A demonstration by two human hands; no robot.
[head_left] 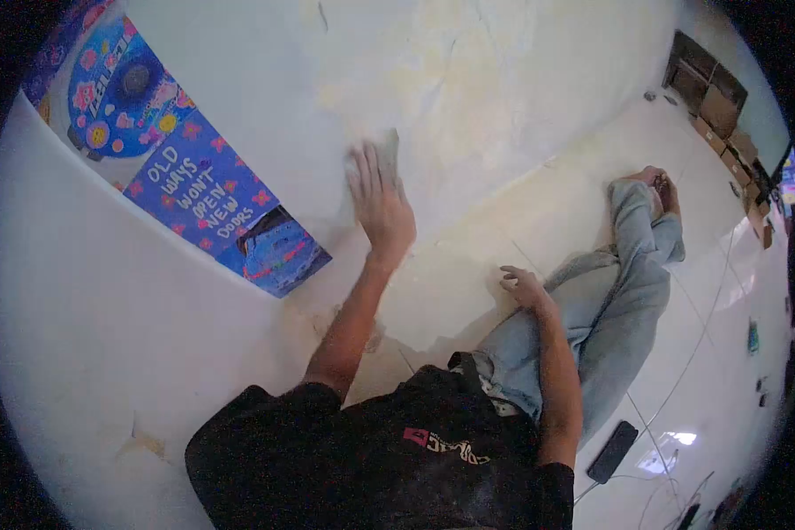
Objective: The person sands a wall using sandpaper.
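Note:
My left hand [382, 208] lies against the white wall [486, 88], fingers stretched upward. A small grey sheet [390, 152] is held flat between these fingers and the wall, its edge showing beside and above them. My right hand [525, 288] rests at my thigh in light blue jeans [583, 296], fingers loosely bent and apart, with nothing seen in it. The wall around the grey sheet has pale yellowish patches.
A blue flowered poster with lettering [199, 181] is on the wall at the left. A black phone [613, 450] and cables lie on the tiled floor [689, 291] at lower right. Cardboard boxes [735, 168] stand at upper right. My bare feet [659, 187] are beyond the jeans.

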